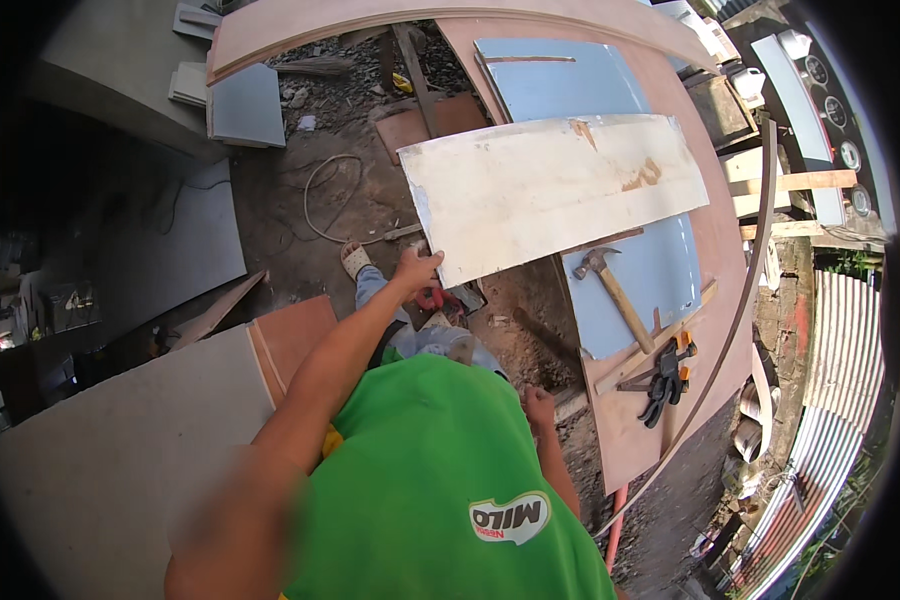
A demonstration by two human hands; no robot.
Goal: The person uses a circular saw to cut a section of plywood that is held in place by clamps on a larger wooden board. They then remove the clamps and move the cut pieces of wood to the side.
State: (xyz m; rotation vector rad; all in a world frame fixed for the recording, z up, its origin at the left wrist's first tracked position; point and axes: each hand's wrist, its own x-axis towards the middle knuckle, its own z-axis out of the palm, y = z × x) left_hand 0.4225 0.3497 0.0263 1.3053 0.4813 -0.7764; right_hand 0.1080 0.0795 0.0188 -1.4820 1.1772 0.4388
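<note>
A white board (560,190) with brown worn patches lies across two light-blue panels on a wide sheet of plywood (710,350). My left hand (417,272) grips its near left corner. Low beside my body, my right hand (538,408) is curled closed, and what it may hold is hidden. A claw hammer (620,300) rests on the nearer blue panel (660,270), to the right of the white board. Close to it, a black and orange bar clamp (663,380) lies by a wooden strip (620,372). Below my left hand is a red object (438,299), partly hidden.
A long thin curved strip (745,290) runs along the plywood's right side. A cable (315,205) loops on the dirt ground by my foot. Large pale boards (130,440) stand at the left. Corrugated metal sheets (845,350) and scrap wood lie at the right.
</note>
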